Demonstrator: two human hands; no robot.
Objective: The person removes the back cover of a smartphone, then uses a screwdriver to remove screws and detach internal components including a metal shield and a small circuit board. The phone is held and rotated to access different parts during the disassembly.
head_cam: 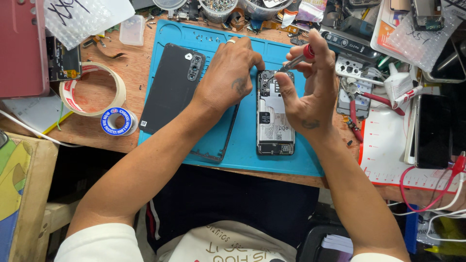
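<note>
At the far left of the frame a red case [22, 46] lies beside two tape rolls, one wide and cream [92, 90], one small and blue [116, 121], on a wooden bench [131, 68]; a blue mat [242, 150] fills the centre. On the mat's left a black back cover [172, 87] rests flat, overlapping a dark frame [218, 140] below it; the left hand [228, 75], ring on one finger, arches over the frame's top edge, its fingertips curled down against the upper end of the opened phone [275, 116], pressing rather than clasping anything. The phone lies face down at mat centre, battery and board exposed; it looks light, stiff and fragile, with thin connectors near the camera end, so it seems best steadied by its outer side edges, not by the bare board. The right hand [310, 92] is closed around a red-capped screwdriver [297, 59], pinched between thumb and fingers, tip angled down-left to the phone's top corner. At right, red-handled pliers [376, 99] lie on a white mat [388, 150]; another phone [434, 131] sits dark further right; red and white cables [437, 199] trail off the lower right edge. Parts tubs [218, 7] crowd the top of the frame.
</note>
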